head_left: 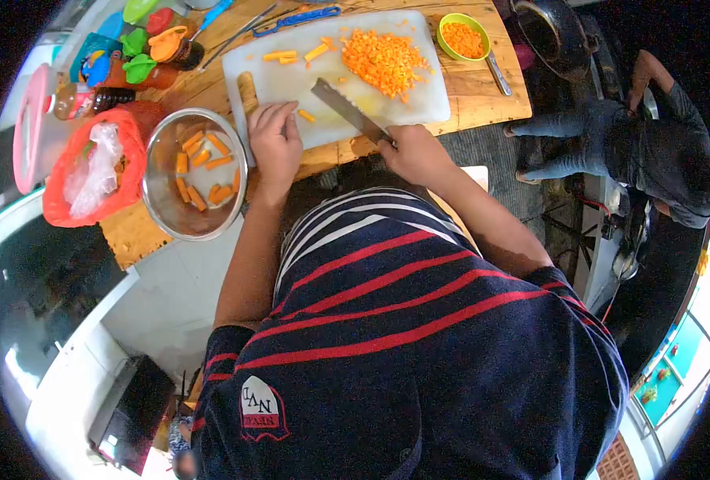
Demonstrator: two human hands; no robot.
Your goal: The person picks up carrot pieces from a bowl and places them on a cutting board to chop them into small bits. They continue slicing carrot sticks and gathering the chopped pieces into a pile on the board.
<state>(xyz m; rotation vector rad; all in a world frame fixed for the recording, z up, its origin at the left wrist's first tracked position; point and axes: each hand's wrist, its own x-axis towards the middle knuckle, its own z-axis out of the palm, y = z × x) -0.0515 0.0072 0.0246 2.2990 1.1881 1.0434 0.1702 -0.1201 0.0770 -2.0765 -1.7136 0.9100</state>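
My right hand [412, 154] is closed round the handle of a large knife [347, 108], its blade pointing up and left over the white cutting board [279, 84]. On the board's left edge lies my left hand [275, 136], fingers bent, beside the wooden handle [247, 90] of another tool whose blade runs down toward the hand. Whether the fingers touch it is unclear. A small orange piece [306, 116] sits just right of the left fingertips. Diced orange pieces [380, 62] are heaped at the board's right, and several sticks [317, 53] lie near its top.
A steel bowl [151, 180] with orange sticks stands left, next to a red bag [55, 192]. Jars with colored lids [167, 44] are behind. A green bowl [443, 40] of diced pieces and a small knife [499, 74] lie right. Another person [651, 144] stands far right.
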